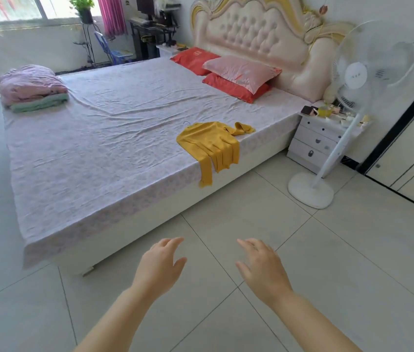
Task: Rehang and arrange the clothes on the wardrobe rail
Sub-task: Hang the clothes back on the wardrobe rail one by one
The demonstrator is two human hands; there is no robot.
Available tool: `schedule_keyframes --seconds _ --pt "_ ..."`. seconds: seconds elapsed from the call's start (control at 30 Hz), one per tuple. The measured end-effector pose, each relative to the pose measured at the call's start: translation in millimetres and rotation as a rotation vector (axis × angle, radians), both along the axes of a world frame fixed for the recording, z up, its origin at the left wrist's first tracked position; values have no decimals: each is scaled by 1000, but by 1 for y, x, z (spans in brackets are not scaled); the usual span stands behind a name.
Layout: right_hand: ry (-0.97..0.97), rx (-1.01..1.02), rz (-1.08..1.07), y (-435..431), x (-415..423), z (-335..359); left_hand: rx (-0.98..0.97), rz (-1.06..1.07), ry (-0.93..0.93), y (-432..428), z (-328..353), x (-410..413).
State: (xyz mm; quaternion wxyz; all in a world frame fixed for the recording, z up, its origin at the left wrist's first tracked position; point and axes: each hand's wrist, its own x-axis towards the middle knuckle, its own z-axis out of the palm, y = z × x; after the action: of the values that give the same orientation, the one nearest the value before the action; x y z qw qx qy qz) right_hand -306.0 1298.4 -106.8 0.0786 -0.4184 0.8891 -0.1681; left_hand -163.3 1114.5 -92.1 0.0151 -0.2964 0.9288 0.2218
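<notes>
You are holding your left hand (160, 262) and right hand (261, 265) out empty, fingers relaxed, at lower centre — the yellow top (211, 143) is lying unhung at the bed's (99, 153) near edge, mid-frame, so rehanging is likely barely starting.

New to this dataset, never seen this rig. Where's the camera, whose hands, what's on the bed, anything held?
No machine: a person works bare-handed. The one picture comes from a wide-angle camera worn on their head, looking forward and down. The left hand and right hand reach out over the tiled floor, fingers relaxed, holding nothing. Ahead is a bed. On its edge towards the nightstand lies a yellow sweater, one sleeve hanging over the side; a thin hook at its collar suggests a hanger. Folded bedding sits at the far foot corner, pillows by the headboard. A standing fan is beside the nightstand. No wardrobe rail is in view.
</notes>
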Motion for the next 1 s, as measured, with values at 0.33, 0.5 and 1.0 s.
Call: schedule_keyframes --seconds 0.33,0.5,1.0 --pt "-21 53 56 -123 -180 3 28 62 -10 -106 -4 -172" --pt "-1 111 69 -195 -271 -6 72 58 -26 -182 -22 -267" --pt "-103 168 156 -384 -536 -15 154 160 -43 -354 -26 -521"
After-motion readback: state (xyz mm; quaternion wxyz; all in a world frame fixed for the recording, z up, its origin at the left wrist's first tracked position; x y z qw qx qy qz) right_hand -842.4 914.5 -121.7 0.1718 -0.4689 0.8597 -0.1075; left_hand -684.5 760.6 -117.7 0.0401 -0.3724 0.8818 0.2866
